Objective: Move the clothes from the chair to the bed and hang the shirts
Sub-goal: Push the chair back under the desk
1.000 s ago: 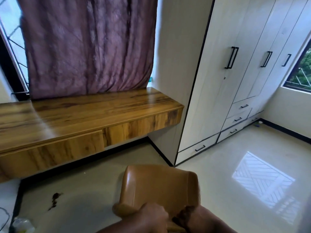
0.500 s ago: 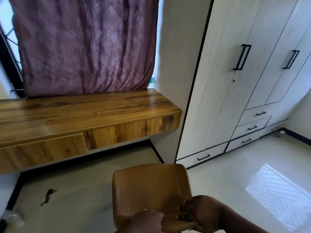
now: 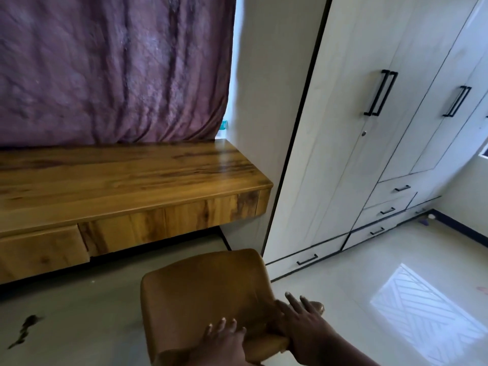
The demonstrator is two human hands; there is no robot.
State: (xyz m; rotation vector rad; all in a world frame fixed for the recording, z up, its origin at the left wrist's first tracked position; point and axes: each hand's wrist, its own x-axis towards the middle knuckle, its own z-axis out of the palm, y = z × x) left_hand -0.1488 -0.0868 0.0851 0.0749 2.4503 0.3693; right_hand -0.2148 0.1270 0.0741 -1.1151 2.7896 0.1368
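A tan leather chair (image 3: 200,289) stands on the floor just in front of me, and no clothes lie on it. My left hand (image 3: 223,342) rests flat on its near part, fingers spread. My right hand (image 3: 303,327) grips the chair's right rim, fingers stretched over the edge. No shirts, hangers or bed are in view. A pale wardrobe (image 3: 369,159) with black handles fills the right side, doors shut.
A long wooden desk (image 3: 126,186) with drawers runs along the left wall under a purple curtain (image 3: 113,67). A dark scrap (image 3: 23,330) lies on the grey floor at the left. Glossy tiles (image 3: 396,299) spread out to the right of the chair.
My hands, held together at the chair's near edge before, have moved apart, the right one onto the right rim. The chair has shifted a little and my view has moved closer.
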